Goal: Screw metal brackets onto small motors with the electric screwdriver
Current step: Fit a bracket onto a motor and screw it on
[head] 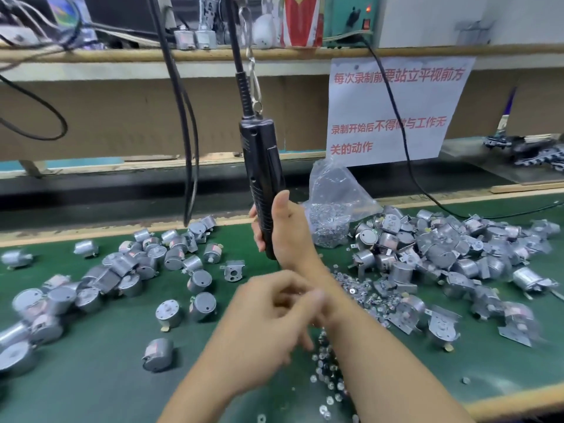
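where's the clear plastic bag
Head view, right of centre: the clear plastic bag stands on the green mat just right of the right hand gripping the electric screwdriver.

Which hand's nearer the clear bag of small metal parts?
Right. The right hand, holding the electric screwdriver, is just left of the bag. The left hand is lower in view, nearer the camera, in front of the right forearm.

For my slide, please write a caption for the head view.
The right hand grips the hanging electric screwdriver over a green mat strewn with motors; the blurred left hand hovers below.
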A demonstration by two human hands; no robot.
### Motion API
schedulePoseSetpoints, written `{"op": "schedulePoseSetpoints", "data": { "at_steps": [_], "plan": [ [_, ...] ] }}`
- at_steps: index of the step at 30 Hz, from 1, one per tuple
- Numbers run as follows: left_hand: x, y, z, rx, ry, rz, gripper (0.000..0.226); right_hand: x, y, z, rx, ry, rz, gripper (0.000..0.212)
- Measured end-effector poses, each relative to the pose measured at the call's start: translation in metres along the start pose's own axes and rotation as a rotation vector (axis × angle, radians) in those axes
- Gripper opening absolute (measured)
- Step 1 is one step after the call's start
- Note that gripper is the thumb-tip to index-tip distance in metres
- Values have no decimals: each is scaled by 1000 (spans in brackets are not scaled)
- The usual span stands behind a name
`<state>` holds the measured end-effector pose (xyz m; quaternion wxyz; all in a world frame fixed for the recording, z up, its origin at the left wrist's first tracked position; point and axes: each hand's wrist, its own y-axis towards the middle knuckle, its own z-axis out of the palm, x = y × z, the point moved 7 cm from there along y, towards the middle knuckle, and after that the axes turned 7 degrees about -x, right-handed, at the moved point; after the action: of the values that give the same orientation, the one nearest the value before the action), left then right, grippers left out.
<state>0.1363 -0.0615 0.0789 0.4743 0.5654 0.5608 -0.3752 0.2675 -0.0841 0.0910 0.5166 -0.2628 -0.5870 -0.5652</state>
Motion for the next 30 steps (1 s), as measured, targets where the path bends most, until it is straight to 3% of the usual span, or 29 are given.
{"op": "schedulePoseSetpoints", "data": {
  "at_steps": [4,8,11,13,22,26,30],
  "plan": [
    [29,-17,-89,-536,440,-20,16,1,-5,4,19,-24,-32,95],
    [51,-30,-126,-706,684,-100,15,1,-5,8,15,-37,-17,92],
    [65,-39,-134,-703,914,-219,29,1,-5,11,19,-36,-26,86],
    [73,-44,-136,-659,922,-317,35,0,-5,13,31,-59,-21,87],
    [75,-58,-129,-528,885,-391,16,-9,-2,7,76,26,76,79],
    [61,-47,-111,-554,784,-199,5,-17,2,-3,68,74,111,80],
    [52,-20,-76,-537,619,54,18,-24,5,-8,34,47,113,80]
  ]
}}
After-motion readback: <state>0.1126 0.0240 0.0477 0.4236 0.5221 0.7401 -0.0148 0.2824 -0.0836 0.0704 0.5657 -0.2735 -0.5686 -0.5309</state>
